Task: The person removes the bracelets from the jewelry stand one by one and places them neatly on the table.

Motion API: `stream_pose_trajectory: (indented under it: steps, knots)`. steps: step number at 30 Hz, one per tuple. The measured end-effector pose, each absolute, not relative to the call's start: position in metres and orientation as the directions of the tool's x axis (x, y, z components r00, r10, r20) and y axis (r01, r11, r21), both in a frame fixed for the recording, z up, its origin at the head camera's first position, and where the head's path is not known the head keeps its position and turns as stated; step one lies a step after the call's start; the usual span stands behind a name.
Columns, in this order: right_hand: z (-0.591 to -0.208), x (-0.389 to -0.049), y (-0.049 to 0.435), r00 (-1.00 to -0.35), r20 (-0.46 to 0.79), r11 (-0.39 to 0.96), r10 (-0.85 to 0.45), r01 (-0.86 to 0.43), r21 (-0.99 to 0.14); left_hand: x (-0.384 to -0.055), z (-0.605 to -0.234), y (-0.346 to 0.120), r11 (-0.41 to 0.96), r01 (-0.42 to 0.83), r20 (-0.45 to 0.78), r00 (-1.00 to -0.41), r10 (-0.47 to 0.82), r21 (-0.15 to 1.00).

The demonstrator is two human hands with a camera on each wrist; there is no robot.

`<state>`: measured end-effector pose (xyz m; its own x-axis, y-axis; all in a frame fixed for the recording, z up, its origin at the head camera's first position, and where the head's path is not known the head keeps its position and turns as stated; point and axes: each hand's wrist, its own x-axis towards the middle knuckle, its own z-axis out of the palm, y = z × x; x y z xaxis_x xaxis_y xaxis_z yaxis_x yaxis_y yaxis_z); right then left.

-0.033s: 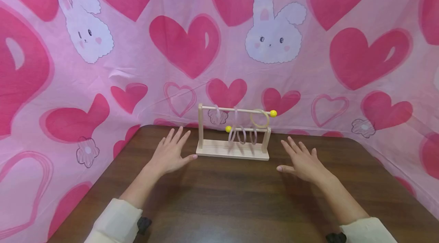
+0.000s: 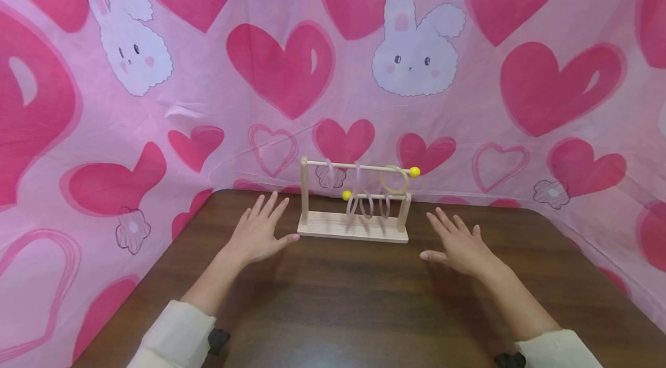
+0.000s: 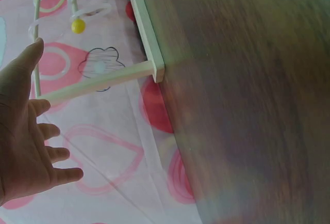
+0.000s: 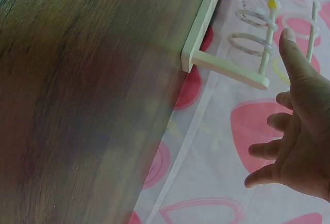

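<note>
A pale wooden rack point(image 2: 354, 230) stands upright at the far middle of the table, with a tall post on its left and a short one on its right. On the upper rod, ending in a yellow ball point(image 2: 414, 172), hang two pinkish clear rings and a yellow ring point(image 2: 393, 190). Several clear rings point(image 2: 366, 204) hang on the lower rod, which has its own yellow ball. My left hand point(image 2: 258, 235) is left of the rack, fingers spread and holding nothing. To the right, my right hand point(image 2: 460, 245) is also spread, with nothing in it.
The brown wooden table point(image 2: 333, 310) stretches from the rack toward me. Behind and beside it hangs a pink cloth point(image 2: 343, 85) with hearts and rabbits. Each wrist carries a dark band near a cream sleeve point(image 2: 174, 333).
</note>
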<state>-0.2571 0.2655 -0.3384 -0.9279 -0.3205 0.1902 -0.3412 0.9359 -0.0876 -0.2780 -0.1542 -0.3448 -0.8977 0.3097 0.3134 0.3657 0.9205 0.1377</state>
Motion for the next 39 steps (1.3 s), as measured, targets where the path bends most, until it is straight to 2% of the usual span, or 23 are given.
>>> stream_pose_trajectory:
  steps: [9, 15, 19, 23, 25, 28, 32, 39]
  knots:
    - [-0.341, -0.259, 0.267, -0.930, 0.179, 0.931, -0.320, -0.344, -0.120, -0.282, -0.343, -0.156, 0.922, 0.353, 0.313, -0.904, 0.292, 0.161]
    - [-0.343, -0.261, 0.264, -0.927, 0.177, 0.926, -0.331, -0.355, -0.128, -0.290, -0.338, -0.153, 0.906, 0.381, 0.386, -0.876, 0.290, 0.183]
    - [-0.344, -0.262, 0.262, -0.923, 0.178, 0.922, -0.341, -0.365, -0.127, -0.297, -0.329, -0.148, 0.867, 0.414, 0.440, -0.857, 0.268, 0.277]
    - [-0.344, -0.263, 0.260, -0.923, 0.172, 0.921, -0.344, -0.367, -0.131, -0.306, -0.319, -0.140, 0.691, 0.488, 0.494, -0.843, 0.214, 0.534]
    - [-0.344, -0.264, 0.260, -0.923, 0.176, 0.921, -0.342, -0.367, -0.132, -0.312, -0.313, -0.135, 0.531, 0.509, 0.505, -0.847, 0.168, 0.678]
    - [-0.344, -0.265, 0.258, -0.920, 0.180, 0.919, -0.348, -0.373, -0.130, -0.320, -0.303, -0.127, 0.304, 0.514, 0.507, -0.855, 0.107, 0.802]
    - [-0.346, -0.264, 0.255, -0.916, 0.174, 0.912, -0.362, -0.387, -0.135, -0.334, -0.290, -0.118, 0.143, 0.499, 0.499, -0.866, 0.038, 0.855]
    - [-0.349, -0.266, 0.251, -0.911, 0.188, 0.909, -0.368, -0.395, -0.137, -0.361, -0.274, -0.104, 0.080, 0.453, 0.459, -0.884, -0.087, 0.888]
